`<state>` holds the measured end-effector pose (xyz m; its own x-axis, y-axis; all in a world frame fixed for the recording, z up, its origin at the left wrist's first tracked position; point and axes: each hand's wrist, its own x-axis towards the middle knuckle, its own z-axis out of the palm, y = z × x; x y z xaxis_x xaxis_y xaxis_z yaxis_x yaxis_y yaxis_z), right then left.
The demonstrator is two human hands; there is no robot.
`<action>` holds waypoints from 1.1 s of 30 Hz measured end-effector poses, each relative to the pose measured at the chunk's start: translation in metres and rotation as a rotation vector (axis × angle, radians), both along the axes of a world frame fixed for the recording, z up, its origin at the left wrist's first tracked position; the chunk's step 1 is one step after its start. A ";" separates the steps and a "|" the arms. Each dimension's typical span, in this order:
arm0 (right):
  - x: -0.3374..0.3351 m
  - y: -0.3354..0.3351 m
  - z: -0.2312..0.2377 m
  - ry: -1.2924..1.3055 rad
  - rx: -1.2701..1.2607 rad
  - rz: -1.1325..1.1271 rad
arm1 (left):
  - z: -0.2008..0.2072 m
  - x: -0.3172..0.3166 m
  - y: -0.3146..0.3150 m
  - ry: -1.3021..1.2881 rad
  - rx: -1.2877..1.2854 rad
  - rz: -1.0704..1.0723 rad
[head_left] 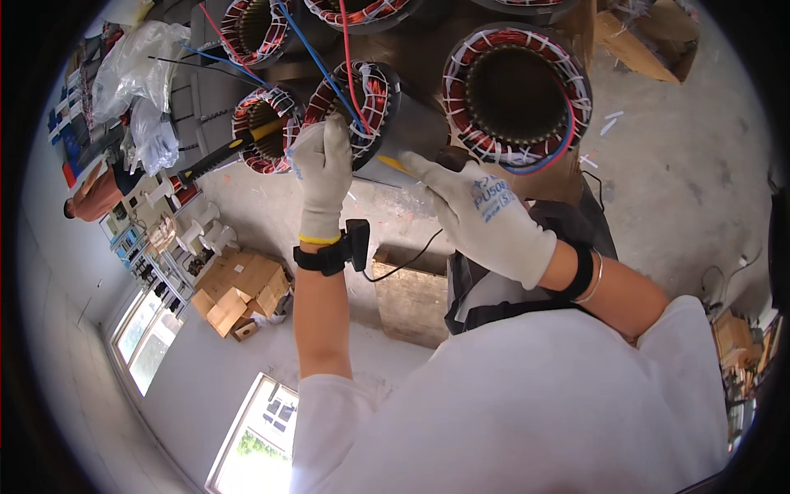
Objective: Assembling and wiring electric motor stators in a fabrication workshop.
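Observation:
My left hand point(323, 169), in a white coated glove, is closed at the near edge of a motor stator point(380, 103). Its fingertips are pinched together; whatever they hold is too small to make out. Red and blue lead wires point(349, 62) rise from this stator's copper windings, which are tied with white lacing. My right hand point(490, 210), gloved the same way, is closed with its index finger stretched forward. A slim yellow piece point(393, 164) sticks out past its fingertips, seemingly gripped; the rest is hidden. A larger wound stator point(517, 152) stands just beyond this hand.
More stators point(251, 37) stand at the far side, and a smaller one point(262, 156) sits left of my left hand. Cardboard boxes point(243, 288) and white spools point(216, 235) are at the left. A person point(95, 193) is at far left. Plastic bags point(136, 74) hang over the clutter.

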<state>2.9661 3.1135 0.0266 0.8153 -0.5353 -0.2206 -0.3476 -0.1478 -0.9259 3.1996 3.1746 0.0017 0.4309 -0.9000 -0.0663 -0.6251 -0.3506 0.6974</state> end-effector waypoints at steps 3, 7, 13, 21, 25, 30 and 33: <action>0.003 -0.003 -0.009 0.021 -0.039 -0.025 | 0.001 -0.005 -0.002 0.014 -0.072 0.026; 0.004 -0.007 -0.010 0.000 -0.023 -0.052 | 0.003 -0.004 -0.002 0.022 -0.010 0.076; 0.008 -0.007 -0.005 0.081 -0.169 -0.015 | 0.004 -0.005 -0.006 0.016 0.011 0.126; 0.006 0.006 -0.015 0.113 -0.277 0.023 | 0.004 -0.009 -0.008 -0.011 -0.032 0.138; 0.007 0.013 -0.021 0.048 -0.180 -0.079 | 0.002 -0.008 -0.006 -0.049 -0.050 0.118; 0.012 0.009 -0.023 -0.014 -0.072 -0.100 | -0.005 -0.003 0.002 -0.109 -0.143 0.076; 0.011 0.007 -0.016 -0.014 0.033 -0.126 | 0.000 -0.002 0.005 -0.095 -0.097 -0.031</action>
<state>2.9774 3.1208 0.0110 0.7452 -0.6263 -0.2290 -0.3490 -0.0735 -0.9342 3.1972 3.1798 0.0013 0.4028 -0.9132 0.0610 -0.6994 -0.2641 0.6642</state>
